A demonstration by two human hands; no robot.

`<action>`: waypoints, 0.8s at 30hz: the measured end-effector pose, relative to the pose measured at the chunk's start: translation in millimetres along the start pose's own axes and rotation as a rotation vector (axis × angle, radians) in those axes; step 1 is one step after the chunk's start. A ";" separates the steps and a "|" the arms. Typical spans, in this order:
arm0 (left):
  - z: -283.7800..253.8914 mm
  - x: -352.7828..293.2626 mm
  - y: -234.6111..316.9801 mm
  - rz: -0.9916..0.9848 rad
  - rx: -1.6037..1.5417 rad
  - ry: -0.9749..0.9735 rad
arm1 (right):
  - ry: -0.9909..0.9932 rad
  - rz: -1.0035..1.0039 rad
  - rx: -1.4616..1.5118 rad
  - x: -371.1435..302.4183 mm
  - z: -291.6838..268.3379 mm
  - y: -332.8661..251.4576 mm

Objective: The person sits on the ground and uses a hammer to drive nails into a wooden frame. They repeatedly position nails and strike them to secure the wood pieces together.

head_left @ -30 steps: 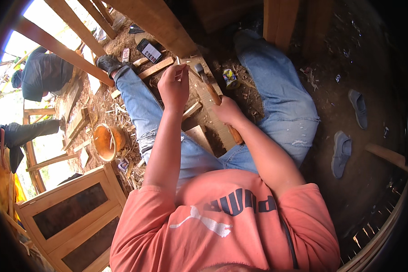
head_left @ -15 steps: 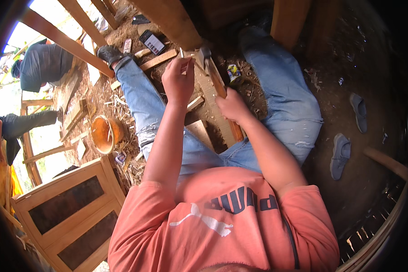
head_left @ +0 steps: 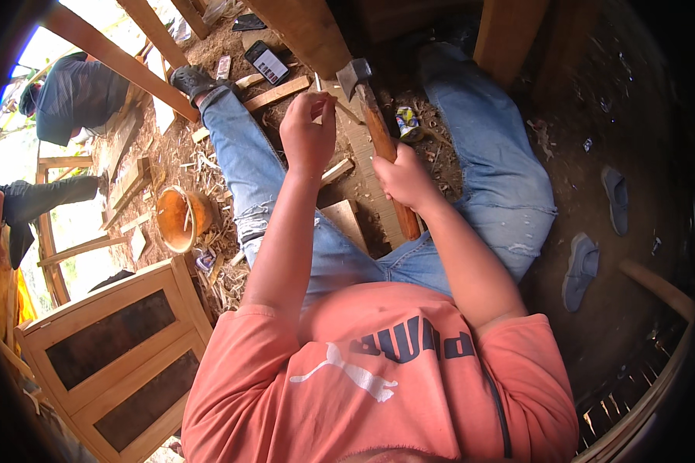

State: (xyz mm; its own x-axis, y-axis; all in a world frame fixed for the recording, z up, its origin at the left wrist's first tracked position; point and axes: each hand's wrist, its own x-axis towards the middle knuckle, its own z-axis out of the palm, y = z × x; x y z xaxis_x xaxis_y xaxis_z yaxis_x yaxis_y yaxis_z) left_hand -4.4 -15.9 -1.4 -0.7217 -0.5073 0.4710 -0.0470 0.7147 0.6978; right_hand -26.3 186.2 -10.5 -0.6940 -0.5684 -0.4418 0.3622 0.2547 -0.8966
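I sit on the ground with legs spread, in blue jeans and a salmon shirt. My right hand (head_left: 403,179) grips the wooden handle of a small axe (head_left: 372,116), whose grey head is raised above a wooden board (head_left: 363,150) lying between my legs. My left hand (head_left: 307,137) pinches a thin wooden stick (head_left: 322,94) upright, its top close beside the axe head. Wood chips and short offcuts lie around the board.
An orange bowl (head_left: 179,217) sits on the shavings at my left. A framed wooden panel (head_left: 108,339) lies lower left. A phone (head_left: 267,62) rests near my left foot. Another person (head_left: 73,92) crouches upper left. Two grey shoes (head_left: 594,231) lie on the right.
The axe has been lifted from lying across the board to a raised position, its head now up near the stick. My left hand has moved slightly up with the stick.
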 end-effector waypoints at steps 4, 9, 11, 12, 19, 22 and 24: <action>3.5 -4.1 -3.3 -0.001 0.007 -0.030 | 0.100 -0.093 -0.178 2.4 11.1 26.1; -1.1 -4.8 -6.6 -0.073 0.012 -0.007 | 0.114 -0.069 -0.222 -2.8 10.1 8.1; -3.0 -6.7 -12.8 -0.062 0.063 -0.034 | 0.146 -0.114 -0.193 -11.0 8.6 -13.5; -1.9 -6.0 -13.1 -0.055 0.076 -0.035 | 0.135 -0.105 -0.211 -10.4 8.2 -11.1; 0.3 -2.3 -9.8 -0.002 0.126 -0.015 | 0.108 0.129 -0.164 19.7 5.5 45.7; 4.3 -0.4 -11.0 -0.028 0.067 -0.012 | 0.084 0.014 -0.011 12.5 -2.0 12.1; 4.7 -1.0 -11.4 -0.038 0.085 -0.014 | 0.053 -0.029 -0.039 12.2 -4.0 11.2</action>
State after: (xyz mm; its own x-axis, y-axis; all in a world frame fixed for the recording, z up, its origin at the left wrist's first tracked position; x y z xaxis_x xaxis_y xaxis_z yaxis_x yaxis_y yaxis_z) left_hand -6.4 -21.2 -12.4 -0.7278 -0.5287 0.4367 -0.1331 0.7336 0.6664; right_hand -33.2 185.2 -26.0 -0.7359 -0.5342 -0.4160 0.3181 0.2696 -0.9089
